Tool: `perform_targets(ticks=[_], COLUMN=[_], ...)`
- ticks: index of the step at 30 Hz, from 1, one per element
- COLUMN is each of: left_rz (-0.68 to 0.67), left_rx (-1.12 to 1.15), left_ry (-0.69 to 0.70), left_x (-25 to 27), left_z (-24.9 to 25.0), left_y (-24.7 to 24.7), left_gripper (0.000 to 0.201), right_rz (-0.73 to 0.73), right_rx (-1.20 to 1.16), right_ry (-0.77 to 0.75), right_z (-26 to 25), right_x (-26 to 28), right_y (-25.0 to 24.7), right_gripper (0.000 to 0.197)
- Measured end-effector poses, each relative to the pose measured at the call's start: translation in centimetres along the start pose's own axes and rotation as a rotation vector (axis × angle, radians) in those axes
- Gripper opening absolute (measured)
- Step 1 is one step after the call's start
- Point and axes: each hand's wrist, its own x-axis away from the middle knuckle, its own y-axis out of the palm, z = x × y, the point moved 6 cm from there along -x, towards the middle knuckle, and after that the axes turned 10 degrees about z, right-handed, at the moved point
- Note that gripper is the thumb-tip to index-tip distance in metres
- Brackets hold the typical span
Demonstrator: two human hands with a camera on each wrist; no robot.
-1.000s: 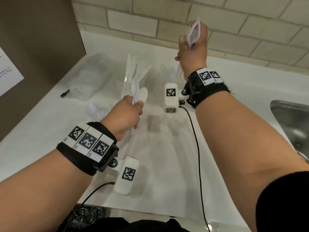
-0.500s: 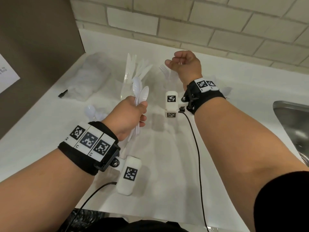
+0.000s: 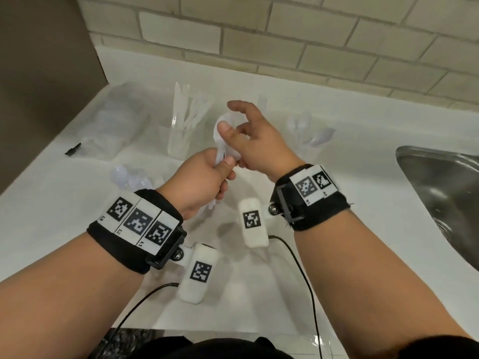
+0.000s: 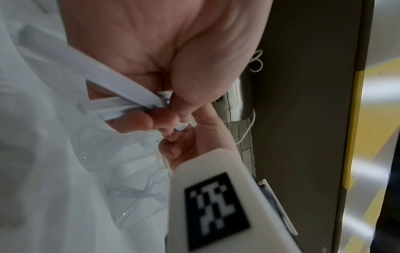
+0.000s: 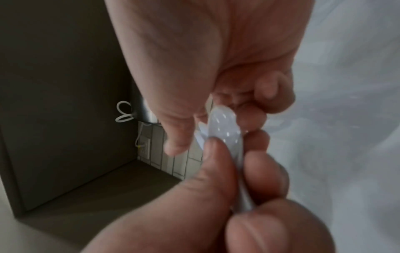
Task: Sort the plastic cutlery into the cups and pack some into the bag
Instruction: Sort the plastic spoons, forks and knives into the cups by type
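My left hand (image 3: 207,177) grips a bundle of white plastic spoons (image 3: 220,141) by their handles, bowls pointing up and away. In the left wrist view the handles (image 4: 121,102) stick out from under its curled fingers. My right hand (image 3: 234,128) meets the bundle from the right. Its thumb lies on the top spoon bowl (image 5: 225,126) with its curled fingers behind, and the index finger is lifted. Three clear cups stand behind: one with knives (image 3: 178,136), one with forks (image 3: 263,101) mostly hidden by my right hand, one with spoons (image 3: 308,141).
A clear plastic bag (image 3: 116,125) lies at the back left beside a small black clip (image 3: 73,149). Loose spoons (image 3: 129,177) lie on the white counter (image 3: 337,255) left of my left hand. A steel sink (image 3: 440,193) is at the right edge.
My right hand let go of cutlery at the fork cup, came down and left, and now pinches a spoon in the left hand's bundle. The left hand moved slightly right.
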Motion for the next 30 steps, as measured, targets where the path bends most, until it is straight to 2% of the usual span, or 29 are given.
perform_targets(ticks=[3, 8, 13, 16, 19, 22, 25, 28, 30], left_rz=[-0.082, -0.122, -0.167, -0.14, -0.13, -0.159, -0.179, -0.202, -0.22], left_rx=[-0.091, -0.195, -0.078, -0.005, 0.005, -0.005, -0.085, -0.225, -0.291], left_ry=[-0.025, 0.008, 0.021, 0.014, 0.035, 0.028, -0.013, -0.011, 0.004], left_x=[0.6, 1.9, 3.4, 4.0, 4.6, 5.2, 5.9, 6.7, 7.2], left_z=[-0.4, -0.4, -0.2, 0.1, 0.3, 0.1, -0.9, -2.1, -2.5], left_y=[1.1, 2.3, 3.0, 2.7, 2.5, 1.9, 0.5, -1.1, -2.2], left_gripper=[0.029, 0.039, 0.045, 0.048, 0.051, 0.044, 0.031, 0.022, 0.018], right_rz=[-0.003, -0.047, -0.041, -0.094, -0.065, 0.058, 0.295, 0.561, 0.662], right_rx=[0.067, 0.036, 0.035, 0.018, 0.069, 0.127, 0.238, 0.426, 0.579], right_ry=[-0.054, -0.005, -0.08, -0.095, -0.169, -0.213, -0.295, -0.303, -0.322], right_z=[0.8, 1.5, 0.6, -0.2, -1.1, -1.7, -2.7, -3.2, -3.2], right_x=[1.1, 2.4, 3.2, 3.7, 3.7, 2.5, 0.4, -1.3, -2.2], right_y=[-0.5, -2.2, -3.5, -3.6, -3.3, -5.1, -10.6, -16.6, -18.9], right_gripper=[0.033, 0.006, 0.019, 0.016, 0.015, 0.014, 0.018, 0.024, 0.028])
